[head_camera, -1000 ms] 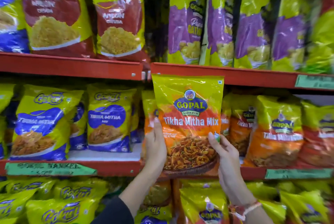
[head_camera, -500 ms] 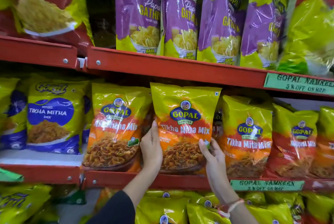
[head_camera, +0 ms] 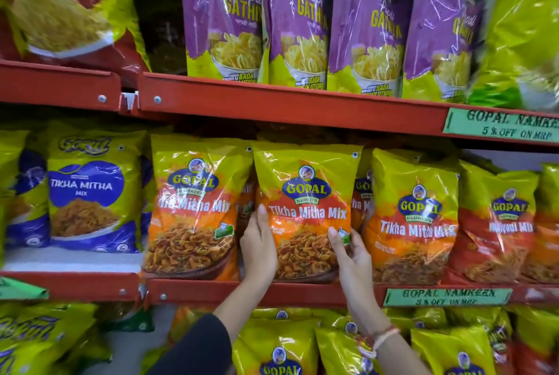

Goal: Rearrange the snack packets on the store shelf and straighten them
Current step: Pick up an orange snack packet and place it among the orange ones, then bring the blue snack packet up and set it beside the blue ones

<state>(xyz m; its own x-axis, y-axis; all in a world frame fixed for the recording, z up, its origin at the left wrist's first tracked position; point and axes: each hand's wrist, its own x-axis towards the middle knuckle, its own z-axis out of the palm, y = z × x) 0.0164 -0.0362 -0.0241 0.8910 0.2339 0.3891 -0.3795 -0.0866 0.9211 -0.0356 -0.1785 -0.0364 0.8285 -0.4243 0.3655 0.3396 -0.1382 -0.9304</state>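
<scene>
An orange and yellow Tikha Mitha Mix packet [head_camera: 305, 190] stands upright on the red middle shelf [head_camera: 296, 294]. My left hand [head_camera: 257, 244] grips its lower left edge, thumb on the front. On the lower right edge my right hand [head_camera: 351, 250] holds it, fingers spread over the front. The packet's base rests at the shelf lip. A matching packet [head_camera: 193, 208] stands just to its left and another [head_camera: 414, 217] to its right, with more of the same partly hidden behind.
Blue Tikha Mitha packets [head_camera: 87, 196] fill the shelf's left part, red-orange packets [head_camera: 499, 223] the right. Purple Papdi Gathiya packets [head_camera: 299, 17] line the upper shelf [head_camera: 272, 102]. Yellow packets [head_camera: 281, 347] crowd the row below. Green price labels [head_camera: 447, 297] hang on the shelf edges.
Both hands have carried the packet from in front of the shelf into the row and lowered it onto the shelf between its neighbours. The view has shifted right and closer.
</scene>
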